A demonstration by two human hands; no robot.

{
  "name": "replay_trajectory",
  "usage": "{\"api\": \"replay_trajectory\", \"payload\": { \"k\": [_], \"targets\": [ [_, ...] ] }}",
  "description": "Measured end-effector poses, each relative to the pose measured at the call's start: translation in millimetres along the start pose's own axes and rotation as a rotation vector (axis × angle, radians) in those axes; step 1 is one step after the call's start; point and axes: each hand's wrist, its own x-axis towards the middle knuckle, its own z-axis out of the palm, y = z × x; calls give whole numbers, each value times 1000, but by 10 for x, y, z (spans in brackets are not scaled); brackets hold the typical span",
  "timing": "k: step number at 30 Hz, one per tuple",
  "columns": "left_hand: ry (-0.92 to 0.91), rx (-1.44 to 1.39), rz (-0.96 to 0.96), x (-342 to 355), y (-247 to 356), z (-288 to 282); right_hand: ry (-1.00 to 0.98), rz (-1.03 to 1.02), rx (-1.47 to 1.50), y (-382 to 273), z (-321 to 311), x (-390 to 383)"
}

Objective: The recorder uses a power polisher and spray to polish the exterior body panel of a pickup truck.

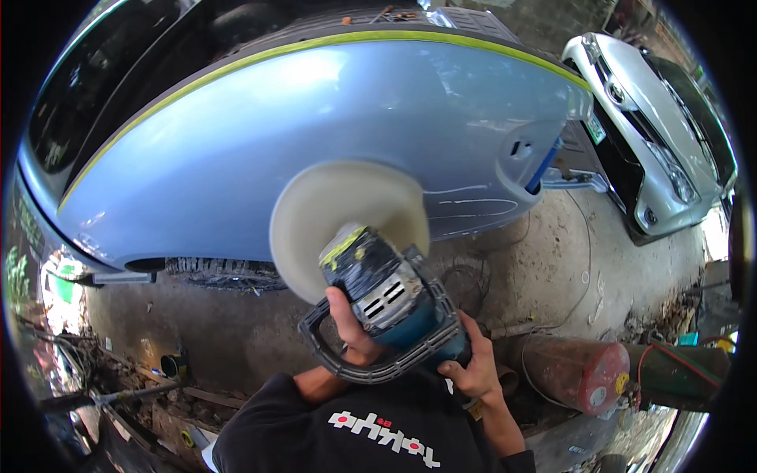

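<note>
I hold a rotary polisher (378, 307) with a black loop handle, a worn black and teal body and a broad pale round pad (307, 205), which looks blurred. The pad is against the light blue side panel (236, 110) of a vehicle, under yellow-green tape (378, 35) along its top edge. My left hand (351, 331) is closed on the polisher near the front of its housing and handle. My right hand (473, 363) grips its rear body. Thin white streaks (473, 203) of liquid or compound lie on the panel right of the pad.
A silver car (662, 134) stands at the upper right. A red cylinder (576, 370) and a dark green one (678, 370) lie at the lower right. Cables (583, 276) cross the concrete floor (552, 252). A small dark bucket (172, 364) and scattered debris sit at the lower left.
</note>
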Motion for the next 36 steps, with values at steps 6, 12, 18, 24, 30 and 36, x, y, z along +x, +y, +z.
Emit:
{"api": "replay_trajectory", "payload": {
  "k": [6, 12, 18, 24, 30, 36],
  "targets": [
    [25, 129, 85, 68, 51, 39, 19, -100, 67, 137, 81, 45],
    [-194, 122, 44, 370, 77, 336, 145, -195, 136, 264, 73, 135],
    [-255, 314, -138, 600, -200, 823, 325, -199, 396, 391, -41, 66],
    [-265, 554, -268, 558, -303, 856, 495, -147, 414, 809, 248, -49],
    [-182, 486, -132, 396, 63, 10, 265, -145, 485, 962, 987, 144],
    [-112, 473, -5, 214, 622, -732, -6, -402, -147, 536, 986, 658]
  ]
}}
